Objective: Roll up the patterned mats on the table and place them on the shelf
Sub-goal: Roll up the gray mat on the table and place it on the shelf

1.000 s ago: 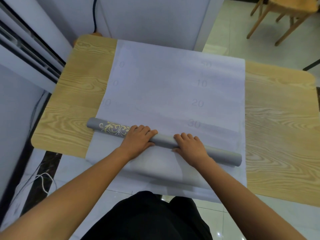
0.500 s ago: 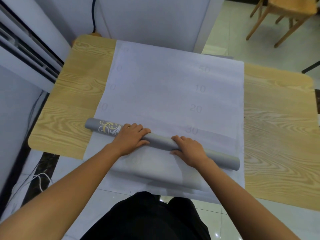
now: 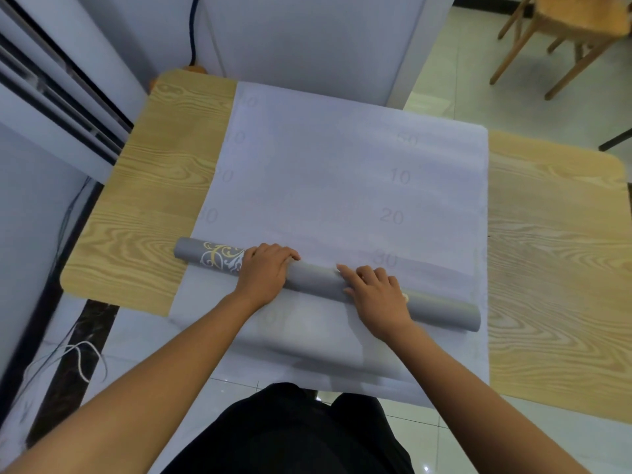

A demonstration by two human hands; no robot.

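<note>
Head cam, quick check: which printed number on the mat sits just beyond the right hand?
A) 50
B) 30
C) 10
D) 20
B: the faint 30 lies just past the fingertips of the right hand, which rests on the roll; the other numbers are printed farther up the mat.
</note>
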